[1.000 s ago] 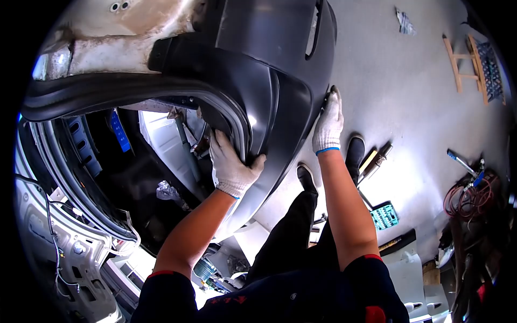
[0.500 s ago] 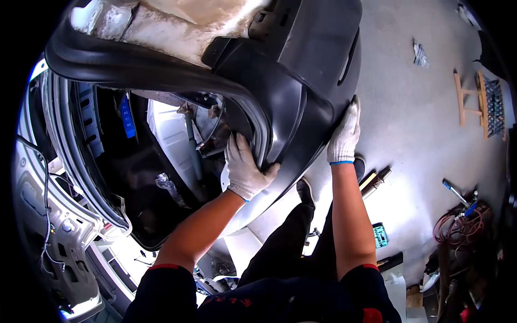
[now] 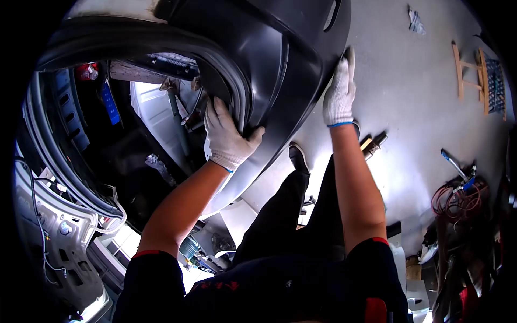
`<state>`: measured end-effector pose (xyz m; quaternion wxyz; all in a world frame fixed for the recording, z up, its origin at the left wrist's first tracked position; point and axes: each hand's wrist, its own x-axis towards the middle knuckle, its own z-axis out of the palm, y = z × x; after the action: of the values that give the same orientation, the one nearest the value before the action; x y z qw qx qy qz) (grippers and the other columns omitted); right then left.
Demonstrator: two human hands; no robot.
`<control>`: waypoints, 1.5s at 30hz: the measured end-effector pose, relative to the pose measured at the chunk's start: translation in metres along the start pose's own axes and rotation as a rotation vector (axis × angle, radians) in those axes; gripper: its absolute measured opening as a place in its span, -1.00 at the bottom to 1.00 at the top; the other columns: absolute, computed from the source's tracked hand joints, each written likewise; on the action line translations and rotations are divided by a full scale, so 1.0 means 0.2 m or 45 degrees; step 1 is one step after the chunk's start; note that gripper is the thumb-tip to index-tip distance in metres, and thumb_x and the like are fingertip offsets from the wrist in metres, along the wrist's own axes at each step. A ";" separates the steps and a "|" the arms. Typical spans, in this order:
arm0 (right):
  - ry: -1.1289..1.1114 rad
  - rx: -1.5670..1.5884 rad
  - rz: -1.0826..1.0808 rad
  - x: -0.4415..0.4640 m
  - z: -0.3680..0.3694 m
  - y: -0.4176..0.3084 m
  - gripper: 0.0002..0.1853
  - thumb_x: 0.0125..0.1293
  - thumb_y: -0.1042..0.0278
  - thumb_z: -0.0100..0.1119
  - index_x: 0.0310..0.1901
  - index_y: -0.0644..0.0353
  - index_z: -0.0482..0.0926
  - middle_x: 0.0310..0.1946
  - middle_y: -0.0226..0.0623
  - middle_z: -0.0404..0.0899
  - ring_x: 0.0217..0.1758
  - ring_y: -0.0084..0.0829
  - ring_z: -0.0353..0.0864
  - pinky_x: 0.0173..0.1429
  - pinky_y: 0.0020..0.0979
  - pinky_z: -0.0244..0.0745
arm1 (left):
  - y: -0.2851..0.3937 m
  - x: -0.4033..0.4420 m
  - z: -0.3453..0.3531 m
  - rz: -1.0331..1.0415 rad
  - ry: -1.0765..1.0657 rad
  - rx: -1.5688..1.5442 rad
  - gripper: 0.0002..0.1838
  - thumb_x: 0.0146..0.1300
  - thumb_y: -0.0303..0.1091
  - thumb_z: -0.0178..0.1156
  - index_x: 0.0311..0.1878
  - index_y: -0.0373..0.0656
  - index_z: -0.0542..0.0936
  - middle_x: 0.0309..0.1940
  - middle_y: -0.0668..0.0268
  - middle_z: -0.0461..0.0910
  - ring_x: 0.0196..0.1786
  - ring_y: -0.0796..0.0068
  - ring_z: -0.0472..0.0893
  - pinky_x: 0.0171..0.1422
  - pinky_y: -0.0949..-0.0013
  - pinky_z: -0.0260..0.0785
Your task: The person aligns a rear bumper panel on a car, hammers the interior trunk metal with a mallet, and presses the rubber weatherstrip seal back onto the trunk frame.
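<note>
Flanked a dark car bumper point(image 3: 309, 70) from two sides at a trunk opening point(image 3: 132, 148), in white knit gloves point(image 3: 339, 110). Set the left hand point(image 3: 226, 137) on the inner side, over the rounded corner of the opening, with the fingers extended upward inside the rubber seal point(image 3: 242, 94) and the thumb parted outward to the dark panel. Could not tell from this angle whether grasping the edge there or merely resting on it. Laid the right hand point(image 3: 340, 89) along the outer edge of the bumper, with the fingers straight, close together and clenched on nothing, and with the fingertips point(image 3: 350, 56) against the edge or just beside it (too close to call from above). Had the broad curve of the bumper between the two sets of fingers, just outward of the left ones and inward of the right. Wore a dark shirt point(image 3: 312, 290) with red-trimmed short sleeves, dark trousers point(image 3: 277, 210) and a dark shoe point(image 3: 298, 156) in view below the bumper. Stood on a smooth gray floor point(image 3: 398, 91), well apart from a coiled red hose point(image 3: 460, 202) and a wooden stool point(image 3: 484, 81). Faced a blue strip point(image 3: 110, 105) inside the opening, beyond the left hand.
</note>
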<state>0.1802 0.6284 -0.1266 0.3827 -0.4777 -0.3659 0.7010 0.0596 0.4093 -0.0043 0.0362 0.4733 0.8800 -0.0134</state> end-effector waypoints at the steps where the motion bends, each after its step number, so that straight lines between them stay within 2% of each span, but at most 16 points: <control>1: 0.048 0.250 0.191 -0.08 -0.01 0.07 -0.20 0.77 -0.20 -0.14 0.75 0.25 0.12 0.72 -0.02 0.26 0.79 -0.26 0.20 0.82 -0.31 0.02 | 0.00 0.01 -0.01 -0.007 -0.009 0.001 0.49 -0.01 0.20 0.60 0.67 -0.61 -0.07 0.53 -0.62 0.11 0.51 -0.69 0.28 0.60 -0.45 0.23; 2: 0.077 0.239 0.269 -0.18 0.01 0.16 -0.21 0.77 -0.17 -0.08 0.75 0.24 0.12 0.67 0.03 0.31 0.68 -0.11 0.37 0.78 -0.25 0.14 | 0.01 0.01 -0.01 -0.008 -0.019 0.022 0.48 -0.01 0.16 0.62 0.67 -0.60 -0.08 0.51 -0.61 0.12 0.50 -0.68 0.28 0.60 -0.44 0.24; 3: 0.208 -0.085 0.227 -0.28 0.06 0.26 -0.26 0.80 -0.14 -0.16 0.72 0.28 0.19 0.71 -0.13 0.28 0.78 -0.30 0.20 0.83 -0.31 -0.01 | 0.01 0.00 -0.01 -0.010 -0.029 0.022 0.48 -0.01 0.16 0.62 0.67 -0.60 -0.08 0.51 -0.61 0.12 0.50 -0.68 0.28 0.60 -0.44 0.24; 5: 0.261 0.246 0.280 -0.29 0.09 0.31 -0.29 0.79 -0.10 -0.11 0.69 0.29 0.26 0.65 -0.17 0.36 0.70 -0.31 0.33 0.79 -0.31 0.10 | 0.01 0.01 -0.01 -0.025 -0.021 -0.016 0.45 0.01 0.13 0.61 0.66 -0.60 -0.06 0.49 -0.59 0.15 0.50 -0.67 0.28 0.59 -0.44 0.24; 8: 0.328 0.114 0.262 -0.31 0.10 0.23 -0.31 0.78 -0.11 -0.13 0.65 0.27 0.34 0.58 0.01 0.47 0.64 -0.22 0.44 0.74 -0.25 0.21 | 0.03 0.00 -0.02 -0.028 -0.014 -0.034 0.43 0.02 0.12 0.62 0.66 -0.60 -0.05 0.48 -0.59 0.16 0.49 -0.64 0.29 0.61 -0.42 0.22; 17: 0.346 0.300 0.270 -0.55 0.10 0.36 -0.36 0.77 -0.04 -0.04 0.64 0.24 0.38 0.51 -0.11 0.54 0.53 -0.32 0.52 0.67 -0.34 0.27 | 0.04 0.02 -0.03 -0.019 0.046 0.006 0.41 0.04 0.12 0.66 0.68 -0.45 -0.04 0.51 -0.54 0.17 0.49 -0.57 0.34 0.63 -0.39 0.19; 21: 0.284 0.457 0.382 -0.95 0.11 0.55 -0.23 0.71 -0.28 -0.04 0.66 0.17 0.35 0.57 -0.28 0.47 0.57 -0.31 0.46 0.66 -0.30 0.29 | 0.05 0.01 -0.03 -0.102 0.066 -0.014 0.40 -0.01 0.11 0.71 0.70 -0.40 0.06 0.48 -0.42 0.31 0.50 -0.51 0.39 0.60 -0.21 0.34; 23: 0.368 0.555 0.700 -1.21 0.09 0.68 -0.24 0.72 -0.34 -0.12 0.64 0.10 0.39 0.59 -0.30 0.46 0.58 -0.27 0.46 0.67 -0.31 0.28 | 0.09 0.01 -0.08 -0.178 -0.005 -0.073 0.37 0.09 0.17 0.58 0.70 -0.49 0.01 0.60 -0.51 0.12 0.66 -0.48 0.17 0.77 -0.28 0.02; 27: 0.207 0.360 0.795 -1.67 0.03 0.95 -0.04 0.64 -0.53 -0.18 0.67 0.21 0.28 0.69 -0.30 0.33 0.63 -0.21 0.42 0.69 -0.15 0.26 | 0.03 -0.01 -0.08 -0.083 0.070 -0.268 0.34 0.15 0.20 0.51 0.70 -0.50 0.00 0.59 -0.52 0.17 0.64 -0.47 0.23 0.77 -0.24 0.03; 29: 0.098 0.174 1.009 -1.82 0.01 0.80 0.09 0.57 -0.66 -0.20 0.70 0.25 0.20 0.71 -0.16 0.27 0.66 -0.10 0.38 0.70 -0.03 0.27 | -0.05 -0.03 -0.17 -0.068 -0.210 -0.250 0.30 0.23 0.23 0.45 0.73 -0.47 -0.01 0.64 -0.54 0.11 0.69 -0.48 0.19 0.81 -0.18 0.00; 30: -0.135 0.060 1.102 -1.89 -0.05 0.78 0.11 0.55 -0.68 -0.19 0.69 0.26 0.19 0.68 -0.07 0.29 0.64 -0.04 0.41 0.69 -0.01 0.30 | -0.18 -0.12 -0.12 0.168 -0.051 -0.411 0.27 0.28 0.22 0.42 0.74 -0.46 0.00 0.68 -0.53 0.02 0.71 -0.49 0.14 0.83 -0.11 0.00; 33: -0.797 -0.261 1.071 -2.04 -0.25 0.77 0.04 0.56 -0.56 0.03 0.63 0.32 0.27 0.52 0.08 0.47 0.44 -0.05 0.64 0.57 -0.06 0.51 | -0.55 -0.56 -0.24 0.219 -0.033 -0.535 0.18 0.14 0.22 0.54 0.69 -0.24 0.26 0.63 -0.32 0.23 0.63 -0.45 0.27 0.74 -0.18 0.15; 35: -1.116 -0.515 0.949 -2.07 -0.32 0.78 -0.08 0.59 -0.45 0.12 0.51 0.36 0.44 0.41 0.04 0.59 0.31 -0.12 0.73 0.44 -0.15 0.63 | -0.88 -0.97 -0.19 0.331 -0.042 -0.395 0.42 -0.03 0.20 0.68 0.76 -0.13 0.03 0.59 -0.27 0.22 0.61 -0.45 0.28 0.64 -0.43 0.23; 39: -1.273 -0.506 0.907 -2.09 -0.18 0.71 -0.21 0.61 -0.37 0.16 0.28 0.40 0.64 0.17 -0.03 0.75 0.11 -0.19 0.82 0.28 -0.22 0.72 | -1.28 -1.83 -0.09 -0.117 -0.238 -0.024 0.47 -0.14 0.24 0.71 0.79 0.16 0.02 0.73 -0.11 0.04 0.72 -0.38 0.15 0.76 -0.41 0.13; 42: -1.293 -0.748 0.768 -2.08 -0.09 0.69 -0.25 0.62 -0.33 0.19 0.03 0.46 0.73 -0.11 -0.09 0.83 -0.03 -0.28 0.85 0.16 -0.27 0.76 | -1.36 -2.04 0.06 -0.117 -0.128 0.043 0.52 -0.21 0.25 0.73 0.79 0.14 0.02 0.73 -0.08 0.01 0.71 -0.35 0.17 0.75 -0.42 0.14; 45: -1.203 -0.656 0.804 -2.13 -0.09 0.74 -0.27 0.66 -0.29 0.16 0.03 0.48 0.74 -0.06 -0.07 0.84 -0.02 -0.31 0.85 0.14 -0.32 0.76 | -1.36 -1.97 0.07 -0.218 -0.131 -0.044 0.45 -0.23 0.26 0.74 0.76 0.19 0.14 0.64 -0.04 0.18 0.64 -0.25 0.28 0.73 -0.41 0.18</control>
<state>0.2755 0.1871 -0.0958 -0.1739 -0.2781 -0.4942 0.8051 0.0487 -0.0693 0.0095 0.0883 0.3945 0.9143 -0.0255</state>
